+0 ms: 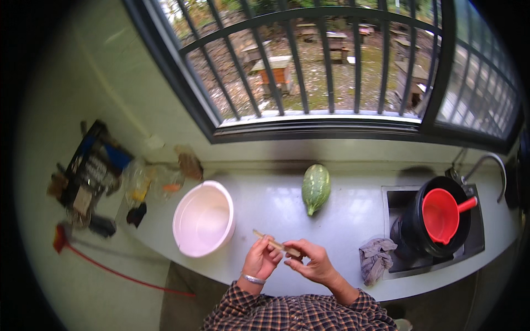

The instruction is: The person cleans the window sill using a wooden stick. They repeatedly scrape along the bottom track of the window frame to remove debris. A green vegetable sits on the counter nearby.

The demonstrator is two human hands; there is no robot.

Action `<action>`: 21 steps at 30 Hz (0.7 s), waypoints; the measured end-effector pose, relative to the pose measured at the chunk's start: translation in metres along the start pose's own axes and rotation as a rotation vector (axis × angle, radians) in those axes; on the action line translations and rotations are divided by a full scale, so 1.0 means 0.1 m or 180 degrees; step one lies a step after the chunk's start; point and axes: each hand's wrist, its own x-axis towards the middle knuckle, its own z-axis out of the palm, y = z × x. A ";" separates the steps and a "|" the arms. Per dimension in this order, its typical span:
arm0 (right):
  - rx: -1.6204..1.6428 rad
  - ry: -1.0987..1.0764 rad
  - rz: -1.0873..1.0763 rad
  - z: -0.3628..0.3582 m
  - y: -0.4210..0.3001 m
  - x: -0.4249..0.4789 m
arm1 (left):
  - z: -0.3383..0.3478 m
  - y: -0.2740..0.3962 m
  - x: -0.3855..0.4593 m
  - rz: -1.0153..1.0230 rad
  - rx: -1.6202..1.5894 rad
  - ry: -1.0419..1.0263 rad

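Note:
My left hand (262, 257) and my right hand (310, 261) meet near the counter's front edge, both holding a thin, light-brown stick-like object (276, 245), perhaps wooden. Its narrow end points up and to the left past my left fingers; the thicker end lies between my right thumb and fingers. What exactly it is, I cannot tell. Beyond my hands a green mottled squash (316, 188) lies on the pale counter (269, 198), its stem end towards me. To the left of my hands stands a pale pink plastic basin (204, 219), with no contents visible.
At right, a red dipper (441, 216) rests in a black bucket (427, 248) in the metal sink (476, 231), below a curved faucet (492, 159). A crumpled grey cloth (376, 260) lies by the sink. Plastic bags (155, 182) sit at left. Behind is a barred window (319, 127).

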 end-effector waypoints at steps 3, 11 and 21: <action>-0.0252 0.0384 -0.0372 0.09 -0.02 0.03 | 0.11 0.01 -0.07 -0.0040 -0.0106 -0.0282; -0.1915 0.0456 -0.0352 0.66 -0.09 0.36 | -0.02 0.59 -0.13 0.1211 0.1641 0.0383; -0.2330 -0.0044 -0.0410 2.48 0.48 1.13 | -1.06 1.98 -0.07 0.1411 0.2671 0.0309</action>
